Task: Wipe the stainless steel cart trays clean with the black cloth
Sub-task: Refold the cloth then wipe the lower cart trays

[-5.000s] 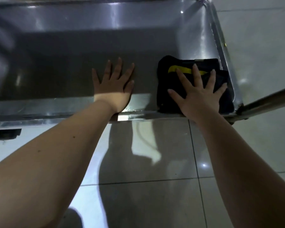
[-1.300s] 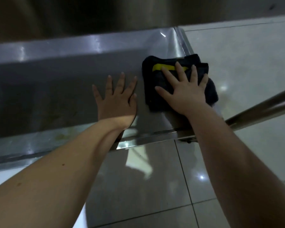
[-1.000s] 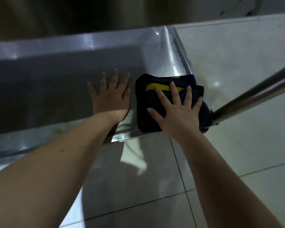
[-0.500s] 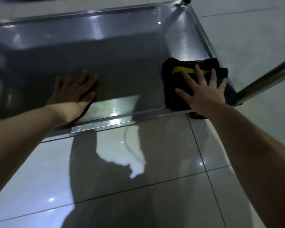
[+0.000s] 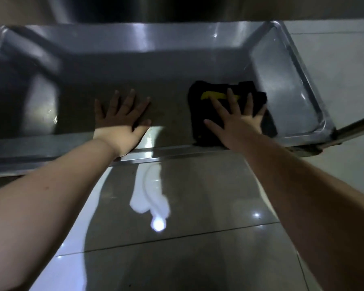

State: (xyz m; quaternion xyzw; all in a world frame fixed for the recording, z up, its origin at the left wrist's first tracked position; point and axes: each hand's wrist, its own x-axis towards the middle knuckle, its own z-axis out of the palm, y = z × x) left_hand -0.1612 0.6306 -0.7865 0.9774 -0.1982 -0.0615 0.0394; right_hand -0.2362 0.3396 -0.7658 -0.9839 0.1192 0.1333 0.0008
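A low stainless steel cart tray [image 5: 177, 66] with raised walls fills the upper half of the head view. The folded black cloth [image 5: 200, 114], with a yellow stripe on top, lies on the tray floor near the right front corner. My right hand [image 5: 237, 122] presses flat on the cloth with fingers spread straight. To the left of it, my left hand [image 5: 122, 120] rests flat on the bare tray floor, fingers spread, close to the front rim.
A round steel cart post [image 5: 357, 124] slants out from the tray's right front corner. Glossy grey floor tiles [image 5: 177, 238] lie below the tray and to its right. A shadowed upper shelf [image 5: 135, 9] hangs over the tray's far side.
My left hand has come back rightward along the tray floor, nearer the cloth. My right hand stays pressed on the cloth near the right front corner. The camera view has shifted.
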